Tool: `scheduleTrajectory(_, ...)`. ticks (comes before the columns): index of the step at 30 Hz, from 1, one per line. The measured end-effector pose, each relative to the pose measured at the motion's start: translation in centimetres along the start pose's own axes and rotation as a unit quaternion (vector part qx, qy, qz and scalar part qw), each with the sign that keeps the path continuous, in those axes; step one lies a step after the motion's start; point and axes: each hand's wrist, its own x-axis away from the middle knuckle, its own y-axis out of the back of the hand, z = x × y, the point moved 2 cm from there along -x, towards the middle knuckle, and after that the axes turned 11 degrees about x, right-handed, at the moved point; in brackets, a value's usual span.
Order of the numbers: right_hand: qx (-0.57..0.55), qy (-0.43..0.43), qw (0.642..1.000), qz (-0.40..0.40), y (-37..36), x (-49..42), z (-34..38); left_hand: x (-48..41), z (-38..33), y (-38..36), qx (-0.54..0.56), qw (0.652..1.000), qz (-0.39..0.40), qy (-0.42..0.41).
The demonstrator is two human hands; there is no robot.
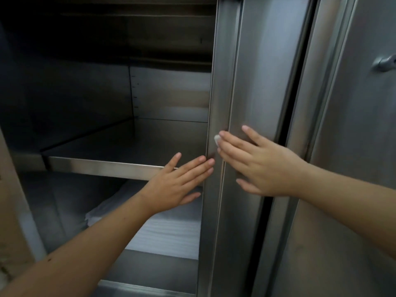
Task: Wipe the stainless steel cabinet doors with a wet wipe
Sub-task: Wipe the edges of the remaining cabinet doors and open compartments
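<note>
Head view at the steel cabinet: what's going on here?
A person works at an open stainless steel cabinet. The right hand presses a small white wet wipe flat against the upright door panel, with only a corner of the wipe showing past the fingertips. The left hand is open, its fingertips touching the panel's edge from the open compartment side. Inside, a steel shelf sits above a stack of white sheets.

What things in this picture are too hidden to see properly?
Head view:
- Wet wipe: mostly under the right hand; only a white corner shows.
- Handle: cut off by the right edge.
- White stack on the lower shelf: blurred, partly behind the left arm.
- Cabinet top: too dark.
</note>
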Motion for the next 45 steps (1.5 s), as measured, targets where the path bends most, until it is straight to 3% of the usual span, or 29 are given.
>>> scheduleTrajectory(4, 0.036, 0.008, 0.999, -0.026, 0.0, -0.3, -1.4, 0.0, 0.0, 0.0, -0.006, 1.0, -0.007, 0.003)
scheduleTrajectory(8, 0.044, -0.07, 0.997, -0.007, 0.2, -0.8, -4.7, 0.2, -0.2, 0.0, 0.019, 1.0, -0.007, 0.024)
scheduleTrajectory(11, 0.067, -0.066, 0.996, 0.0, 0.2, -0.6, -1.7, 0.6, -0.9, -0.2, 0.044, 0.998, -0.016, 0.049)
scheduleTrajectory(17, -0.017, -0.023, 1.0, -0.01, -0.7, 2.4, 8.3, 3.2, -4.3, -1.2, 0.061, 0.996, 0.009, 0.065)
scheduleTrajectory(24, 0.037, -0.079, 0.996, 0.01, -1.4, 1.3, 6.1, 5.2, -5.8, -1.7, 0.081, 0.993, 0.04, 0.074)
scheduleTrajectory(32, 0.003, -0.05, 0.996, 0.068, -1.9, 3.0, 14.3, 6.5, -8.1, -3.1, 0.08, 0.992, 0.036, 0.091)
scheduleTrajectory(40, 0.051, -0.08, 0.994, 0.052, -2.1, 2.4, 11.4, 7.5, -9.4, -3.6, 0.087, 0.991, 0.044, 0.095)
scheduleTrajectory(45, 0.061, -0.059, 0.994, 0.065, -2.8, 3.7, 16.8, 8.1, -11.1, -4.4, 0.099, 0.989, 0.039, 0.105)
